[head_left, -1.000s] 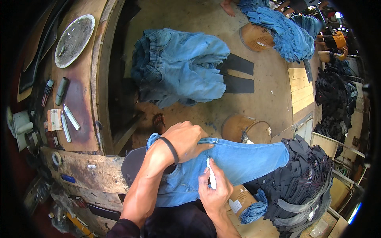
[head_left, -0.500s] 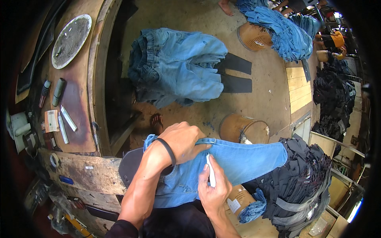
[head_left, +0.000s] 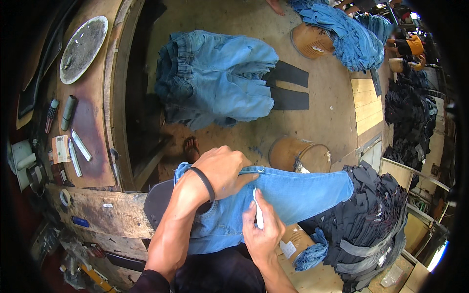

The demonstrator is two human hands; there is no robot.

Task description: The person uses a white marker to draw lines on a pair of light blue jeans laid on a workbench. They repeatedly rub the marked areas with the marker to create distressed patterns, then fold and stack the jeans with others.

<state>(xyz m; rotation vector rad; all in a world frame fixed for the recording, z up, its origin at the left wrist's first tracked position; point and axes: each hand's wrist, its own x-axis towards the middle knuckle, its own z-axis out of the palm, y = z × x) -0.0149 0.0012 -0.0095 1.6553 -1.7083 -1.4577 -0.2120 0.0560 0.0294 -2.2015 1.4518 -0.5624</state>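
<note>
Far off to the left of both hands, a round metal plate point(head_left: 83, 49) lies on the wooden bench point(head_left: 97, 122), with a few small sticks and a dark tube point(head_left: 68, 112) below it, too small to name surely. Now the left hand point(head_left: 227, 171), a black band point(head_left: 204, 183) on its wrist, lies flat, fingers spread and curled over the top edge of the light blue jeans point(head_left: 293, 195), pressing them down. Just below and right of it, the right hand point(head_left: 264, 234) is closed around a white marker point(head_left: 257, 210), tip up against the denim beside the left fingers. The jeans stretch out under both hands and run on to the right. Above the left hand, a heap of blue jeans point(head_left: 220, 78) sits on the floor. Right of the hands stands a brown drum point(head_left: 298, 154), and beyond the jeans' end a stack of dark cloth point(head_left: 371, 219).
</note>
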